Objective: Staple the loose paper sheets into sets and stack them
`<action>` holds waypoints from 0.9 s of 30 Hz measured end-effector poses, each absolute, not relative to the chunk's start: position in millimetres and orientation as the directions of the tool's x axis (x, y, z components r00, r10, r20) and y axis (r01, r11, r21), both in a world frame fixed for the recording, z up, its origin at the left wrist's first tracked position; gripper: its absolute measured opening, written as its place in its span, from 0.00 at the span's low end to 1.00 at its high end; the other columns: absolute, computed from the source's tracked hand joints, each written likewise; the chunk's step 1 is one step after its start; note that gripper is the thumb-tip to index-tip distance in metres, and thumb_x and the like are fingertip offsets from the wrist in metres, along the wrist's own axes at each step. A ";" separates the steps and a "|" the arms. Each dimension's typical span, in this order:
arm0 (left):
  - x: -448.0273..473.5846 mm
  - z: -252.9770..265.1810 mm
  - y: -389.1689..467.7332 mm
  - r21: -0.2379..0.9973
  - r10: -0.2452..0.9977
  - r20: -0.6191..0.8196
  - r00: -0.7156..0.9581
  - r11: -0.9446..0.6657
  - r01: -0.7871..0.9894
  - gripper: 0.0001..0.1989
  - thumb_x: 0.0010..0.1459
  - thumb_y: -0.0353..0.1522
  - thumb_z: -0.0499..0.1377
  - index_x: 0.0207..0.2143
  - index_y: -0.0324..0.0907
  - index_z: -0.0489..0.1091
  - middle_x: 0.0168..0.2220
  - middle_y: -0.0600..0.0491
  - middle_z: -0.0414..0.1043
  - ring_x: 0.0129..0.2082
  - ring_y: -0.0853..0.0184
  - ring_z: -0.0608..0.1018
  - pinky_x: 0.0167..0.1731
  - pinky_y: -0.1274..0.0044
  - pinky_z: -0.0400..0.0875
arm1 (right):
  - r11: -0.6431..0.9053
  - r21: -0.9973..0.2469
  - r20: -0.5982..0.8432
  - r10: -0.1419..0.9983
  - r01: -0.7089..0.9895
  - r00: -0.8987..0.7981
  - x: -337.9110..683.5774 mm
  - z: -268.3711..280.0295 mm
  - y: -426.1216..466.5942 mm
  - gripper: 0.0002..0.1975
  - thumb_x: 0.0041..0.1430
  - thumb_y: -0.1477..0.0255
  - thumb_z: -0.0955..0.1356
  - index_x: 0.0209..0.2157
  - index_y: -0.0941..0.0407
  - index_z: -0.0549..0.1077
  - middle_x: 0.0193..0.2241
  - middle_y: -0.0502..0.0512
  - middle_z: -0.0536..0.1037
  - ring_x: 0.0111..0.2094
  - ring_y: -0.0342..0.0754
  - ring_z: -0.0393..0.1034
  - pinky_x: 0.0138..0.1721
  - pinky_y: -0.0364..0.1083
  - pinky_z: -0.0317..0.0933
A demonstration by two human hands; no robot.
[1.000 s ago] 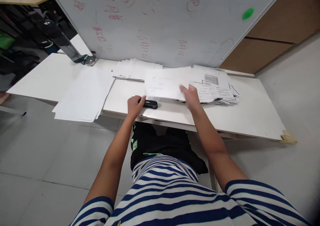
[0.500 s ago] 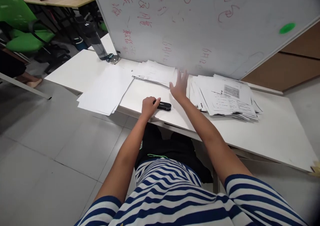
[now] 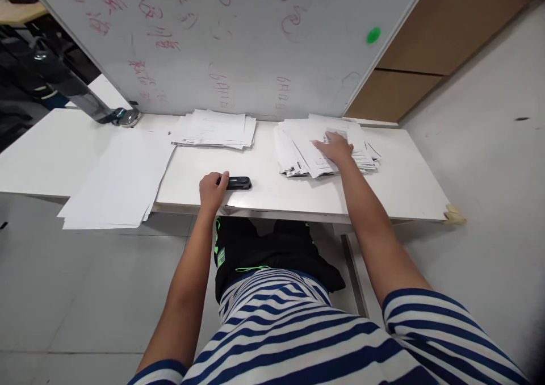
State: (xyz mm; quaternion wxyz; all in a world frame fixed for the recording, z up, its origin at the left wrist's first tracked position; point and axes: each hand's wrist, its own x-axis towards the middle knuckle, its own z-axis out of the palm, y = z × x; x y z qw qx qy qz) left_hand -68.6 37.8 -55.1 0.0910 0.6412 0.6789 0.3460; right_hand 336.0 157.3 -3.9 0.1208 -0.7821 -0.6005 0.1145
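My left hand (image 3: 213, 191) is closed round one end of a black stapler (image 3: 239, 183), which rests near the front edge of the white table (image 3: 264, 195). On the right, my right hand (image 3: 336, 147) lies with fingers apart on top of a loose pile of printed papers (image 3: 298, 141). Part of the printing on the top sheet is hidden under that hand. A smaller stack of papers (image 3: 217, 129) sits at the back, beyond the stapler. Farther left, blank white sheets (image 3: 119, 175) overhang the table's front edge.
A whiteboard (image 3: 251, 44) with red writing stands along the table's back edge. At the back left, a dark clear water bottle (image 3: 80, 92) leans at a tilt in the view beside a small rounded object (image 3: 129, 118). A wall (image 3: 481, 118) rises at the right.
My right hand has moved from beside the smaller stack to the right-hand pile and rests on it. The view has turned right. My left hand stays on the stapler.
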 end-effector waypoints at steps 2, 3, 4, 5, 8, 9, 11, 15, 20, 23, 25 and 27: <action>-68.8 -55.3 37.8 0.594 0.935 0.312 -0.168 -0.054 0.802 0.20 0.67 0.44 0.51 0.23 0.45 0.63 0.28 0.50 0.71 0.32 0.62 0.71 0.35 0.70 0.58 | -0.230 -0.296 0.028 0.968 0.927 0.249 337.9 -4.8 154.0 0.31 0.64 0.51 0.60 0.60 0.55 0.68 0.62 0.67 0.69 0.60 0.65 0.62 0.59 0.65 0.52; -68.8 -55.4 37.6 0.594 0.935 0.309 -0.173 -0.048 0.803 0.20 0.67 0.45 0.51 0.23 0.45 0.64 0.28 0.50 0.71 0.32 0.62 0.71 0.35 0.70 0.58 | -0.216 -0.275 0.064 0.968 0.937 0.242 336.3 -5.2 152.2 0.29 0.66 0.54 0.58 0.59 0.57 0.69 0.58 0.68 0.72 0.58 0.64 0.65 0.57 0.63 0.54; -68.7 -55.3 37.4 0.592 0.936 0.306 -0.176 -0.042 0.805 0.20 0.67 0.45 0.51 0.24 0.45 0.64 0.28 0.50 0.71 0.33 0.62 0.71 0.35 0.71 0.58 | -0.199 -0.253 0.095 0.969 0.947 0.229 333.9 -5.6 150.6 0.27 0.68 0.57 0.57 0.58 0.58 0.70 0.55 0.69 0.75 0.55 0.63 0.67 0.55 0.62 0.55; -68.5 -55.1 37.2 0.588 0.936 0.303 -0.180 -0.036 0.808 0.20 0.67 0.45 0.51 0.24 0.45 0.64 0.28 0.50 0.71 0.33 0.62 0.71 0.35 0.71 0.59 | -0.184 -0.228 0.115 0.970 0.956 0.214 331.1 -5.9 149.5 0.26 0.69 0.59 0.56 0.57 0.60 0.70 0.52 0.70 0.76 0.53 0.63 0.69 0.54 0.61 0.56; -67.6 -54.0 36.8 0.590 0.937 0.295 -0.187 -0.025 0.807 0.19 0.66 0.44 0.51 0.24 0.45 0.64 0.28 0.50 0.71 0.33 0.62 0.71 0.35 0.71 0.59 | -0.164 -0.157 0.133 0.974 0.974 0.186 323.3 -6.3 149.3 0.25 0.71 0.62 0.55 0.54 0.63 0.70 0.46 0.73 0.78 0.49 0.64 0.72 0.52 0.61 0.56; -67.4 -53.7 36.7 0.594 0.938 0.291 -0.188 -0.023 0.804 0.19 0.66 0.44 0.51 0.24 0.46 0.63 0.28 0.50 0.71 0.33 0.62 0.71 0.35 0.70 0.59 | -0.162 -0.140 0.128 0.975 0.977 0.181 321.5 -6.2 149.9 0.25 0.71 0.62 0.54 0.54 0.64 0.70 0.44 0.74 0.78 0.48 0.64 0.73 0.51 0.61 0.56; -67.2 -53.2 36.6 0.598 0.939 0.286 -0.193 -0.018 0.801 0.20 0.66 0.44 0.51 0.24 0.46 0.63 0.28 0.50 0.71 0.33 0.62 0.71 0.35 0.70 0.59 | -0.158 -0.120 0.115 0.978 0.980 0.172 320.0 -5.2 151.2 0.26 0.72 0.61 0.53 0.54 0.65 0.69 0.43 0.74 0.79 0.47 0.64 0.73 0.51 0.60 0.56; -67.3 -53.5 36.6 0.594 0.938 0.288 -0.195 -0.016 0.804 0.19 0.66 0.44 0.51 0.25 0.46 0.64 0.29 0.50 0.72 0.34 0.61 0.71 0.35 0.70 0.59 | -0.108 -0.108 0.082 0.990 0.988 0.117 330.0 0.8 150.4 0.27 0.71 0.61 0.55 0.61 0.65 0.63 0.44 0.75 0.78 0.48 0.65 0.73 0.50 0.60 0.57; -67.6 -54.8 37.0 0.597 0.940 0.277 -0.201 -0.005 0.802 0.19 0.66 0.45 0.51 0.25 0.46 0.65 0.29 0.50 0.73 0.34 0.61 0.72 0.35 0.70 0.60 | 0.034 -0.046 0.069 0.997 0.998 -0.031 356.2 10.9 144.5 0.29 0.69 0.59 0.58 0.64 0.62 0.59 0.46 0.74 0.78 0.47 0.64 0.72 0.47 0.56 0.60; -67.5 -55.1 37.1 0.599 0.938 0.282 -0.201 -0.008 0.801 0.19 0.66 0.45 0.51 0.26 0.46 0.65 0.30 0.50 0.73 0.34 0.61 0.72 0.35 0.70 0.60 | 0.043 0.002 0.045 0.998 0.999 -0.043 361.9 12.9 142.7 0.26 0.69 0.60 0.58 0.59 0.62 0.66 0.46 0.73 0.78 0.48 0.64 0.71 0.46 0.55 0.60; -67.3 -54.9 36.9 0.602 0.938 0.279 -0.204 -0.005 0.798 0.18 0.66 0.44 0.51 0.26 0.46 0.65 0.30 0.50 0.73 0.35 0.61 0.72 0.35 0.70 0.61 | 0.046 0.032 0.028 0.999 0.998 -0.047 360.5 12.5 143.2 0.24 0.69 0.61 0.58 0.55 0.63 0.70 0.46 0.74 0.78 0.48 0.65 0.71 0.46 0.56 0.59; -67.2 -54.4 36.6 0.606 0.940 0.272 -0.206 -0.001 0.796 0.19 0.66 0.44 0.51 0.25 0.46 0.64 0.30 0.50 0.73 0.34 0.61 0.72 0.35 0.70 0.60 | 0.054 0.053 0.012 0.998 0.997 -0.055 357.3 11.7 144.7 0.23 0.69 0.63 0.58 0.53 0.64 0.72 0.46 0.75 0.78 0.49 0.66 0.71 0.46 0.57 0.59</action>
